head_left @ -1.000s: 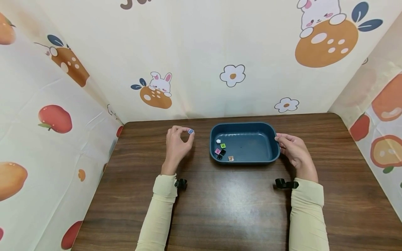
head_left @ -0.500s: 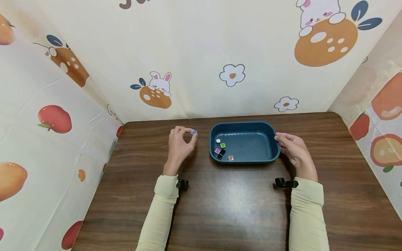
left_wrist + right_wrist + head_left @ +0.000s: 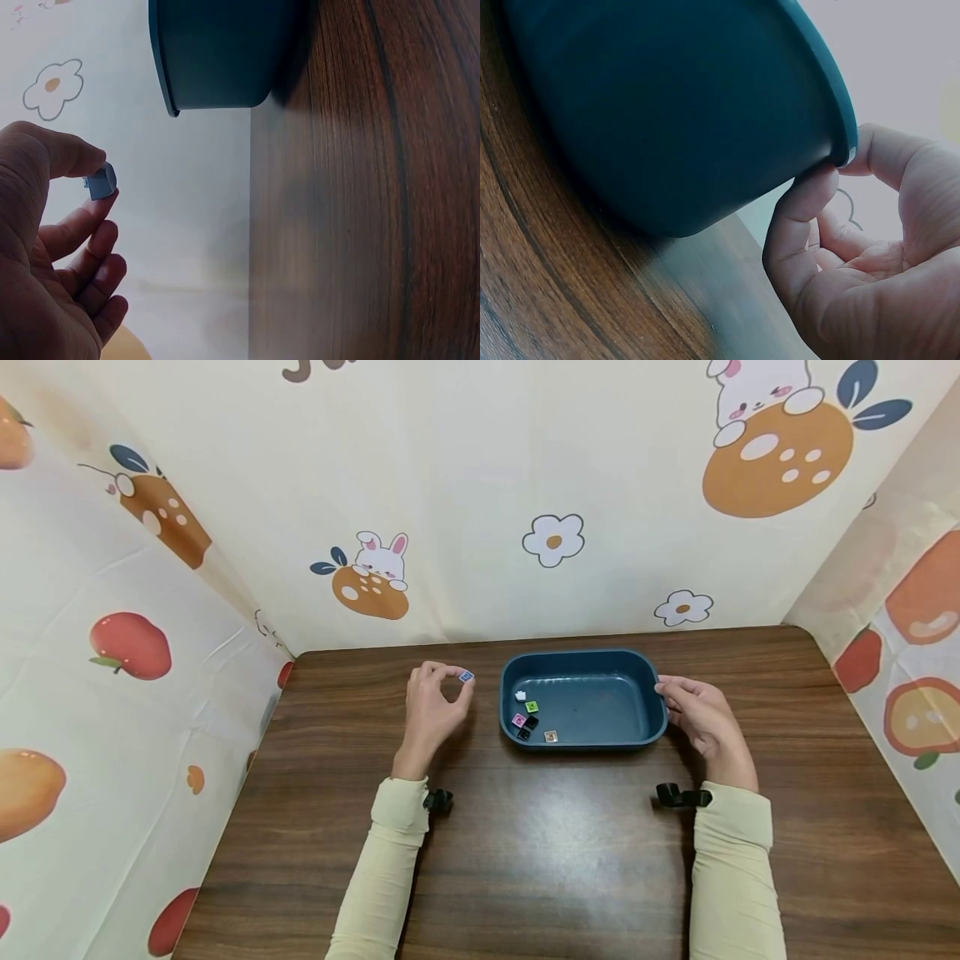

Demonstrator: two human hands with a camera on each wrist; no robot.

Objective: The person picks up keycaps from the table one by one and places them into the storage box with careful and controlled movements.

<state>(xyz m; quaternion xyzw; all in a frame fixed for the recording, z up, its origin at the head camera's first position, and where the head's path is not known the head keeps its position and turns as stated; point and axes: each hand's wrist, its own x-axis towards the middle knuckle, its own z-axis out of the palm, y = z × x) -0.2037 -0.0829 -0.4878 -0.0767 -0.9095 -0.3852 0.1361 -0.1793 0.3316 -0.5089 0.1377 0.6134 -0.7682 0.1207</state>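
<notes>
Between thumb and index finger, my left hand (image 3: 435, 710) pinches a small blue block (image 3: 467, 676) with a pale mark on one face. It is held above the table, left of a dark teal tray (image 3: 600, 710). Seen from the left wrist, the block (image 3: 102, 181) has a little bump on one side, and the other fingers are loosely curled below it. My right hand (image 3: 701, 718) grips the tray's right rim, thumb on one side and fingers on the other, which the right wrist view shows close at the rim (image 3: 844, 142).
In the tray's left part lie several small blocks: a white one (image 3: 521, 697), a green one (image 3: 532, 707), a pink one (image 3: 518, 720), two black ones (image 3: 523, 734) and a tan one (image 3: 551, 737). A printed curtain (image 3: 465, 585) borders the wooden table (image 3: 555, 843).
My left hand has shifted slightly right towards the tray with the blue block in its pinch. The right hand and the tray have stayed in place.
</notes>
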